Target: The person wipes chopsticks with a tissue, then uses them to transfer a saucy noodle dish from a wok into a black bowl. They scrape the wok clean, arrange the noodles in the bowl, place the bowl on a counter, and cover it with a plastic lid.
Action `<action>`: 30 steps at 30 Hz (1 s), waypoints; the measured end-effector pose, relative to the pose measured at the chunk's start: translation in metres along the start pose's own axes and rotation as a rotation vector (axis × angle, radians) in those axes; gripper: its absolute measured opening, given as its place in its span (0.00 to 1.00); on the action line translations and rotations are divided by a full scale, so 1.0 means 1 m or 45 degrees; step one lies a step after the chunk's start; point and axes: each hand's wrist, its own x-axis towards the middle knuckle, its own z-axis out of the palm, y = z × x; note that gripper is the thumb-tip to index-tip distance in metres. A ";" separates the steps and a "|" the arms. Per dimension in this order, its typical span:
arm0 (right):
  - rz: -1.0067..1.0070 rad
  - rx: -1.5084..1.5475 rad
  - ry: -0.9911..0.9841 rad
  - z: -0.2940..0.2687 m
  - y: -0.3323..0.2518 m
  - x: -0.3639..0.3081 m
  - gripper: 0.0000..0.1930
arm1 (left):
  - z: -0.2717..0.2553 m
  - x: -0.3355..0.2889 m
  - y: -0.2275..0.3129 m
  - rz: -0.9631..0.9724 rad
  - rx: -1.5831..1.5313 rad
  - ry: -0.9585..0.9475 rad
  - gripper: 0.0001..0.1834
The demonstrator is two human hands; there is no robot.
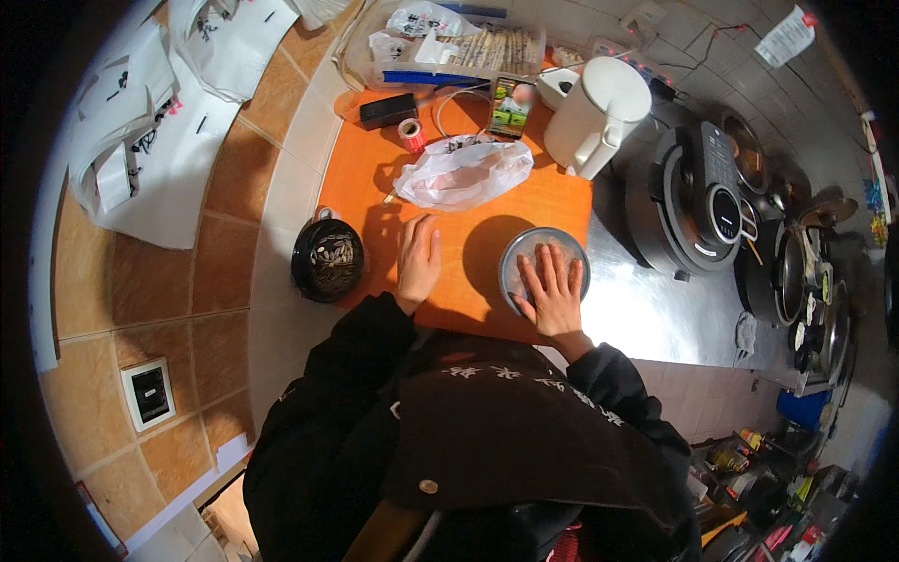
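Note:
My right hand (pixel 552 292) lies flat with its fingers spread on a round, grey-rimmed container (pixel 508 266). What is under the palm is hidden. My left hand (pixel 419 262) rests on the orange tabletop (pixel 459 253), fingers loosely stretched away from me and nothing visible in them. Left of it stands a black bowl (pixel 302 267) with what look like sunflower seeds (pixel 334 258). Beyond both hands lies a crumpled, translucent white plastic bag (pixel 465 178).
Behind the bag are a small red roll (pixel 411 136), a black box (pixel 388 111), a green-and-black packet (pixel 511 106) and a clear plastic bin (pixel 468 58). A white jug (pixel 599 112) and a dark electric cooker (pixel 686 201) stand right. White paper bags (pixel 169 178) are at far left.

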 end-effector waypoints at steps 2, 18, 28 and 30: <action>-0.068 0.041 0.081 -0.005 -0.003 0.007 0.33 | -0.013 0.004 -0.005 0.136 0.096 -0.037 0.13; -0.019 0.036 0.081 0.006 -0.016 0.051 0.29 | -0.118 0.112 -0.148 -0.746 1.226 -0.717 0.20; 0.230 -0.009 0.113 -0.007 0.004 0.052 0.30 | -0.121 0.122 -0.148 -0.281 1.065 -0.405 0.11; 0.252 0.009 0.051 -0.004 0.007 0.051 0.30 | -0.121 0.119 -0.114 -0.203 0.788 -0.327 0.12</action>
